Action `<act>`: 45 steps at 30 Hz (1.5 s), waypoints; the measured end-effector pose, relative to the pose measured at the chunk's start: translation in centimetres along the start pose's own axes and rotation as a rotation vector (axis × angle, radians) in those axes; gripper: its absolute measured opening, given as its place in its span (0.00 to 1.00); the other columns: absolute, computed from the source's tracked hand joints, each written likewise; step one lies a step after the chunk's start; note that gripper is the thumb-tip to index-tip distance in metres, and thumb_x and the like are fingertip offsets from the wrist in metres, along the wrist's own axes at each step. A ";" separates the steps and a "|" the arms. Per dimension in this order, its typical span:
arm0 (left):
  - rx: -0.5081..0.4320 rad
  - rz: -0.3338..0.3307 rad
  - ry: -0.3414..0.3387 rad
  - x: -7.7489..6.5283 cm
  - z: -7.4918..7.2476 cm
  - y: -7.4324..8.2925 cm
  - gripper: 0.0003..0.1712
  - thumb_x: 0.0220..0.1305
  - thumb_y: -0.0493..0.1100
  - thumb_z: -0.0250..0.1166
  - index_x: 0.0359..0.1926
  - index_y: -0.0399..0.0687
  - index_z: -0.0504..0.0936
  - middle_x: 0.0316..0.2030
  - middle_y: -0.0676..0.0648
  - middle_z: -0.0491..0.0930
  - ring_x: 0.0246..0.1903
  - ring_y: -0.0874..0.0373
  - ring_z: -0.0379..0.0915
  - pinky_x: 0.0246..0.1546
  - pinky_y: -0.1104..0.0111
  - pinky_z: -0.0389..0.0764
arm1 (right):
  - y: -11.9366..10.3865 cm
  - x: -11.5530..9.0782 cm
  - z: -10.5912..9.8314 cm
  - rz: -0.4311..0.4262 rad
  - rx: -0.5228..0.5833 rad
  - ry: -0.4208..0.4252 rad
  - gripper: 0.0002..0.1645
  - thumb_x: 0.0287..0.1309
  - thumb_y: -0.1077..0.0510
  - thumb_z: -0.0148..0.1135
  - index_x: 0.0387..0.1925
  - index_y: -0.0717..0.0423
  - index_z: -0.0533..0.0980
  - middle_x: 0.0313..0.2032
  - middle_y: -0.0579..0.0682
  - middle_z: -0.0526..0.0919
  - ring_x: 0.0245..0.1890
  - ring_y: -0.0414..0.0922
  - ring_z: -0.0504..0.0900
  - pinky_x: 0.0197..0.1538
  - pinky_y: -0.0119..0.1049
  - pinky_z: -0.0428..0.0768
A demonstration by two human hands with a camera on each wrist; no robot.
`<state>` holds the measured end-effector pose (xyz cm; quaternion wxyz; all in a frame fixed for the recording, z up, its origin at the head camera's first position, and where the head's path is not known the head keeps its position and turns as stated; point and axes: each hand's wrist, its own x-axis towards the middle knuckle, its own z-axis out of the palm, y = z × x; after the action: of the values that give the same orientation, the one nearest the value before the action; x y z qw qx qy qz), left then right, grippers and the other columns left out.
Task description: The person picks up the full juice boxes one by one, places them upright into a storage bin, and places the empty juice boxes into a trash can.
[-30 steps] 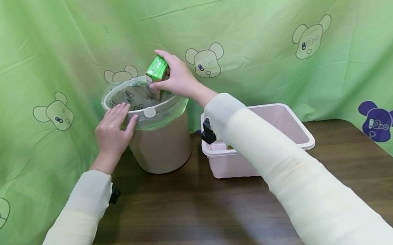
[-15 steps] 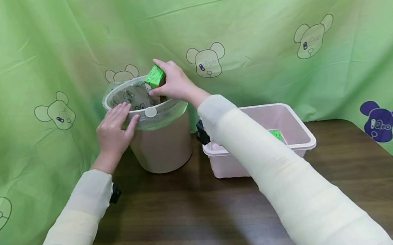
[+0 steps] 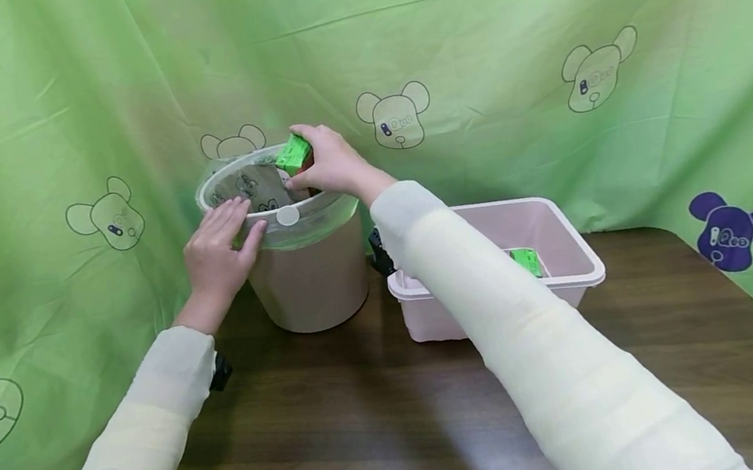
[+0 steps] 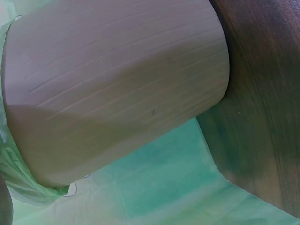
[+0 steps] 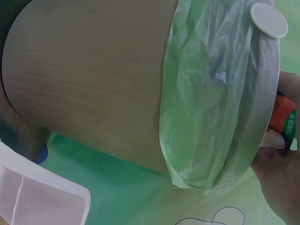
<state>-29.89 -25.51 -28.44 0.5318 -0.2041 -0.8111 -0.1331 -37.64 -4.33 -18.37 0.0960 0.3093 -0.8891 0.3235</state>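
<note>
In the head view a pinkish trash can [image 3: 311,284] with a white rim and a translucent green liner bag [image 3: 317,225] stands on the table. My left hand [image 3: 216,253] rests on its near left rim, fingers fairly straight across the top and thumb spread along the outer side. Between thumb and fingers my right hand [image 3: 330,163] holds a small green-topped drink carton [image 3: 294,154], tilted at the right side of the can's mouth. The carton's lower part dips below the rim. Its red and green printed side [image 5: 283,117] shows in the right wrist view, partly covered by the hand.
Right of the can sits a pink plastic basin [image 3: 432,319], partly hidden by the right sleeve. Another green carton [image 3: 526,260] lies inside it. Beneath is a dark wooden table [image 3: 318,436]. A green curtain [image 3: 463,30] with bear prints hangs behind.
My right hand has lowered the carton slightly down and left into the can's mouth. The right sleeve has shifted left, uncovering the green carton in the basin. My left hand has stayed put.
</note>
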 end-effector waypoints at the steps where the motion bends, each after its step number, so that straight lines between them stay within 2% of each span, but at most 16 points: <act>1: -0.001 0.002 0.001 0.0 0.0 0.0 0.22 0.62 0.47 0.67 0.53 0.39 0.82 0.51 0.39 0.81 0.53 0.44 0.77 0.60 0.53 0.71 | 0.0 0.0 0.0 0.003 -0.006 -0.003 0.54 0.51 0.47 0.74 0.74 0.50 0.56 0.63 0.54 0.66 0.57 0.46 0.68 0.61 0.36 0.69; 8: 0.000 0.002 -0.009 0.0 -0.1 -0.1 0.22 0.63 0.47 0.66 0.54 0.39 0.82 0.52 0.39 0.80 0.53 0.44 0.77 0.61 0.54 0.71 | 0.2 0.2 0.4 -0.021 -0.046 -0.018 0.50 0.50 0.46 0.74 0.71 0.50 0.61 0.59 0.54 0.68 0.54 0.45 0.69 0.55 0.36 0.71; 20: 0.005 0.001 -0.015 0.0 -0.2 -0.2 0.22 0.63 0.47 0.66 0.54 0.40 0.82 0.52 0.39 0.80 0.53 0.44 0.77 0.61 0.54 0.71 | 0.1 0.3 0.8 -0.037 -0.059 -0.035 0.48 0.51 0.47 0.74 0.71 0.52 0.63 0.59 0.56 0.69 0.54 0.45 0.70 0.58 0.34 0.70; 29: 0.002 0.002 -0.014 0.0 -0.2 -0.1 0.22 0.63 0.47 0.66 0.55 0.40 0.82 0.52 0.40 0.80 0.54 0.44 0.77 0.61 0.53 0.71 | -0.1 0.3 0.9 -0.054 -0.107 -0.044 0.47 0.51 0.45 0.73 0.69 0.53 0.65 0.58 0.56 0.71 0.53 0.45 0.71 0.58 0.34 0.70; 36: 0.005 0.001 -0.025 0.0 -0.2 0.0 0.22 0.63 0.47 0.66 0.55 0.40 0.82 0.52 0.39 0.80 0.54 0.44 0.77 0.62 0.55 0.70 | -0.1 0.3 1.0 -0.056 -0.104 -0.047 0.45 0.52 0.45 0.72 0.69 0.54 0.66 0.58 0.55 0.71 0.52 0.45 0.71 0.56 0.34 0.71; 41: 0.005 0.005 -0.028 0.1 -0.2 0.1 0.23 0.64 0.48 0.65 0.55 0.40 0.82 0.52 0.39 0.80 0.54 0.44 0.77 0.61 0.55 0.71 | 0.0 0.2 1.1 -0.043 -0.091 -0.047 0.46 0.52 0.45 0.72 0.69 0.53 0.65 0.59 0.55 0.70 0.53 0.45 0.71 0.57 0.34 0.71; 45: 0.007 0.009 -0.023 0.1 -0.1 0.0 0.23 0.63 0.48 0.66 0.54 0.39 0.82 0.52 0.39 0.80 0.54 0.44 0.77 0.60 0.54 0.72 | 0.0 0.2 1.1 -0.028 -0.091 -0.044 0.46 0.53 0.45 0.72 0.70 0.52 0.64 0.62 0.54 0.69 0.58 0.46 0.70 0.62 0.36 0.69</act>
<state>-29.86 -25.54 -28.32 0.5236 -0.2076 -0.8167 -0.1256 -37.80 -5.13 -19.14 0.0947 0.3240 -0.9004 0.2745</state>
